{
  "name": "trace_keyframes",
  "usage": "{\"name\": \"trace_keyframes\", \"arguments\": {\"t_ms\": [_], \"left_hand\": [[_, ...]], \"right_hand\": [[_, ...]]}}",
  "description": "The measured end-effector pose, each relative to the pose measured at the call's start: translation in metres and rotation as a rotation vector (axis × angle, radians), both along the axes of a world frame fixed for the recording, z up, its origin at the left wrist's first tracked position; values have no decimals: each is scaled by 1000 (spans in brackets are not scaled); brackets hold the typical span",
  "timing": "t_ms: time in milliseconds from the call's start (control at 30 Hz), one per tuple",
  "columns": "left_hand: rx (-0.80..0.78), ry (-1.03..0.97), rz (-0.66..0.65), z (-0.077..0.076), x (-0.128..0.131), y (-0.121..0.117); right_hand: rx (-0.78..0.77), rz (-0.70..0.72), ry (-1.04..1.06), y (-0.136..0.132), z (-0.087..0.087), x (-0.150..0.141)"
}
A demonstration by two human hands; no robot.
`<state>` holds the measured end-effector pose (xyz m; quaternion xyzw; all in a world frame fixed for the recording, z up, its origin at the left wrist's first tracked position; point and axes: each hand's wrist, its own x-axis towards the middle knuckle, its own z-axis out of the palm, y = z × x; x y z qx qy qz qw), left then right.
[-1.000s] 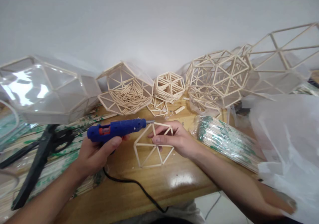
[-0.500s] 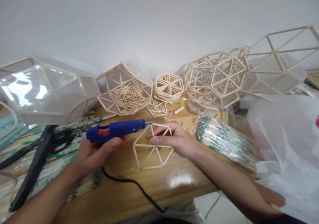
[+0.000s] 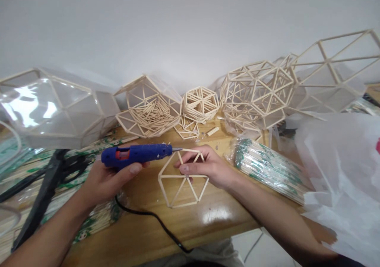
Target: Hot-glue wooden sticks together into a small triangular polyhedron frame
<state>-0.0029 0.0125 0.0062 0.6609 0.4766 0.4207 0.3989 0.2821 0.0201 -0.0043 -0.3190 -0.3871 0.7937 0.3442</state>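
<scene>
My left hand [image 3: 115, 180] is wrapped round a blue hot glue gun [image 3: 142, 155], its nozzle pointing right. The metal tip lies at the upper left corner of a hexagonal frame of thin wooden sticks [image 3: 172, 176]; whether it touches cannot be made out. My right hand [image 3: 204, 166] pinches that stick frame between thumb and fingers near its middle, the spokes meeting just under the thumb. The frame is held tilted above the wooden table [image 3: 142, 235]. A black cord [image 3: 157, 215] trails from the glue gun toward the table's front edge.
Along the wall stand a covered stick dome [image 3: 65, 108], an open one holding short sticks [image 3: 154, 116], a stack of hexagon frames [image 3: 202, 102] and a larger lattice [image 3: 261, 88]. Bagged sticks [image 3: 270, 168] and white plastic [image 3: 341, 172] lie right; black-handled scissors [image 3: 44, 191] lie left.
The stick frame has tilted a little, its lower edge shifting down and right. The glue gun has shifted slightly left, and its cord has moved left. Both hands keep their hold.
</scene>
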Motion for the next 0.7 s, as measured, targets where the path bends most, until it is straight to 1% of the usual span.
{"name": "trace_keyframes", "arguments": {"t_ms": [100,200,267,333,400,533,700], "left_hand": [[-55,15,-27,-3,-7,4],[-108,-4,-18,-3,-9,5],[-122,-90,27,0,-5,6],[-105,-222,80,4,0,7],[-105,-279,80,7,5,7],[-126,-300,100,5,9,7],[-129,-275,91,2,12,6]], "right_hand": [[3,6,-5,0,0,0],[-11,-12,-29,1,3,-1],[-31,-14,-70,1,6,-2],[-37,-18,-117,2,10,-3],[-28,-26,-165,3,11,-5],[18,-32,-222,3,6,-6],[34,-8,-168,3,-1,-4]]}}
